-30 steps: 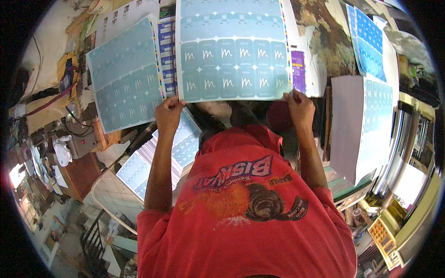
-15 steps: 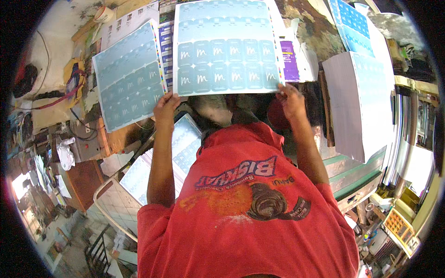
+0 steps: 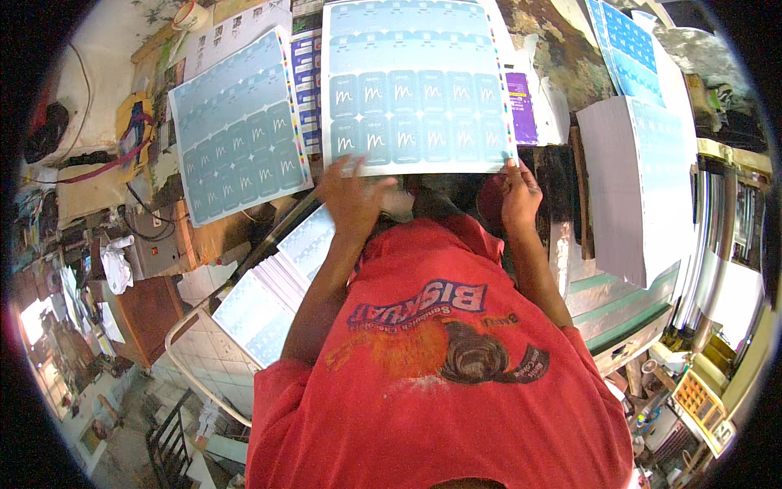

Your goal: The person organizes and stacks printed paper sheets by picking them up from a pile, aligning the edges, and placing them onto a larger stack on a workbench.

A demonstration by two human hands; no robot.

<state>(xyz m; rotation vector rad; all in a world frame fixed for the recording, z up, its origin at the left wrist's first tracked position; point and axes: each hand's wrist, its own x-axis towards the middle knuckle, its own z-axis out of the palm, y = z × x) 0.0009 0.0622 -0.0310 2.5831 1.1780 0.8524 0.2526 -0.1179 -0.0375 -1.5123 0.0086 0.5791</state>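
A large printed sheet (image 3: 415,106) with rows of pale blue and grey-blue label shapes lies in front of me at the top. Its near right corner is pinched between the thumb and fingers of my right hand (image 3: 520,196). My left hand (image 3: 352,196) is at the near left corner, fingers spread and slightly blurred, some of them over the sheet's edge. Whether they touch the paper I cannot tell. To the left, a similar printed sheet (image 3: 240,130) lies tilted, with a coloured strip along its right edge.
A tall stack of printed sheets (image 3: 623,179) stands on the right, with bluer sheets (image 3: 627,53) behind it. More sheets (image 3: 257,314) rest at lower left beside a curved metal rail (image 3: 191,363). A purple printed piece (image 3: 520,106) shows beside the large sheet.
My left hand has let go of the sheet's left corner and moved right, its fingers spreading. My right hand still pinches the right corner. The view has shifted slightly.
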